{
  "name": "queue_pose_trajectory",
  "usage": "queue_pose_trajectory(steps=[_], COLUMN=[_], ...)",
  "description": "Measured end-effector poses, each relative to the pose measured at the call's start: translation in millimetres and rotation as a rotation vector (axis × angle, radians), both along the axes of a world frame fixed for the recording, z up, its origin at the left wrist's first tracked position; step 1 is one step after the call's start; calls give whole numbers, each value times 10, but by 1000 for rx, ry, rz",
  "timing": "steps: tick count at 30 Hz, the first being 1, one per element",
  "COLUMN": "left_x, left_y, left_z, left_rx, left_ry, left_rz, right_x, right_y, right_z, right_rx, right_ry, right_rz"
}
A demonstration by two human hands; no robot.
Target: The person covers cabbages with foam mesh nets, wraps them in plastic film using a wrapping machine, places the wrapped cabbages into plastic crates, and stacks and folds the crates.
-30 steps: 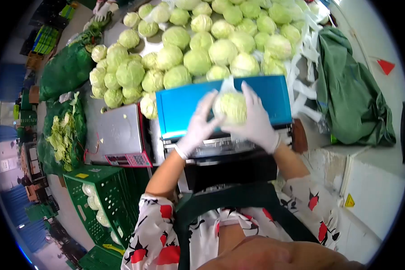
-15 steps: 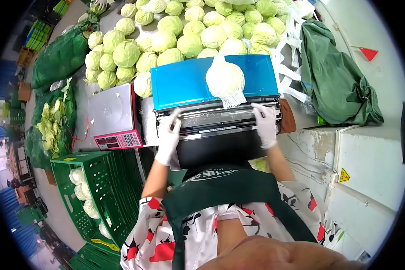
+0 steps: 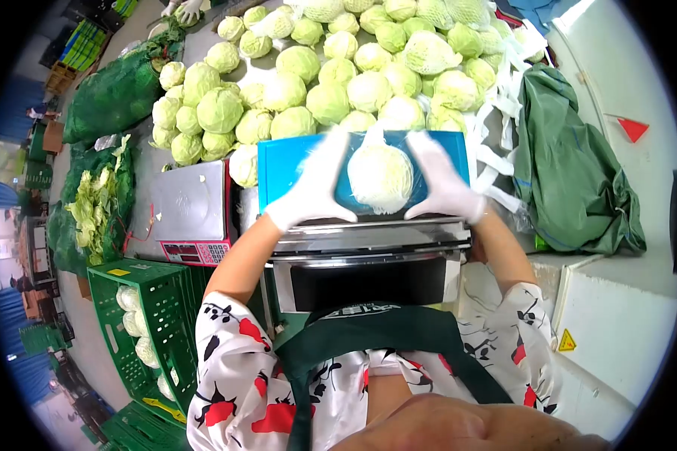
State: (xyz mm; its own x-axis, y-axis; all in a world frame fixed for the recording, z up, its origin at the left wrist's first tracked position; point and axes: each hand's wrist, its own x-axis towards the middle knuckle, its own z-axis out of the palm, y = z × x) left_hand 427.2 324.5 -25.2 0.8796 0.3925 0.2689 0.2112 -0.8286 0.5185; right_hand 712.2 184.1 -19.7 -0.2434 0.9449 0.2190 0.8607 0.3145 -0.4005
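A cabbage in white foam netting (image 3: 381,177) sits on the blue top (image 3: 282,161) of a wrapping machine. My left hand (image 3: 317,184), in a white glove, is spread at the cabbage's left side, with a narrow blue gap between. On the other side is my gloved right hand (image 3: 442,180), thumb and fingers apart, close to the cabbage. Neither hand is closed round it. Below both hands runs the machine's metal bar (image 3: 372,234), above a dark flat panel (image 3: 365,286).
Loose cabbages (image 3: 327,101) are heaped beyond the machine. A scale (image 3: 192,203) stands to its left, above a green crate (image 3: 139,331) holding wrapped cabbages. Green cloth (image 3: 572,165) and white netting strips (image 3: 496,169) lie right. Another person's gloved hand (image 3: 188,11) shows at top left.
Both hands first left the cabbage for the machine's front bar, then moved forward to either side of the cabbage. It now sits on the blue top with its netting drawn round it.
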Motion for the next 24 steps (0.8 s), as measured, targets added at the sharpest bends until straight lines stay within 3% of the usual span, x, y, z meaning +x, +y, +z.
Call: queue_pose_trajectory(steps=[2, 5, 9, 12, 14, 15, 16, 18, 19, 20, 22, 24], left_x=[228, 255, -46, -426, -672, -834, -911, -963, -981, -988, -1018, -1068], left_y=[-78, -68, -411, -945, -1300, -1484, -1586, -1778, -1764, -1853, -1886, -1970], left_z=[-184, -266, -274, -15, 293, 64, 126, 17, 0, -219, -539, -488], left_rx=[-388, -607, -1032, -1213, -1334, -1285, -1322, -1731, -1850, -1797, -1979, -1984], left_ry=[124, -67, -156, -67, 241, 203, 354, 303, 368, 358, 476, 409], left_rz=[35, 88, 151, 131, 104, -6, -50, 13, 66, 180, 232, 250], right_x=[-185, -313, -659, -910, -1075, -1174, -1265, -1333, -1406, -1449, -1407, -1448], right_y=[236, 220, -183, -726, -1169, -1398, -1541, -1698, -1713, -1687, -1643, -1645], right_z=[-318, -250, -345, 410, 457, 419, 402, 192, 122, 31, -354, -430], right_rx=[-299, -337, -435, -835, -1002, -1092, -1137, -1410, -1394, -1371, -1563, -1630], right_ry=[449, 618, 1157, 1115, 1091, 1136, 1167, 1044, 1095, 1142, 1271, 1400], right_rz=[-32, -102, -166, -290, -221, -223, -170, -263, -336, -413, -337, -363])
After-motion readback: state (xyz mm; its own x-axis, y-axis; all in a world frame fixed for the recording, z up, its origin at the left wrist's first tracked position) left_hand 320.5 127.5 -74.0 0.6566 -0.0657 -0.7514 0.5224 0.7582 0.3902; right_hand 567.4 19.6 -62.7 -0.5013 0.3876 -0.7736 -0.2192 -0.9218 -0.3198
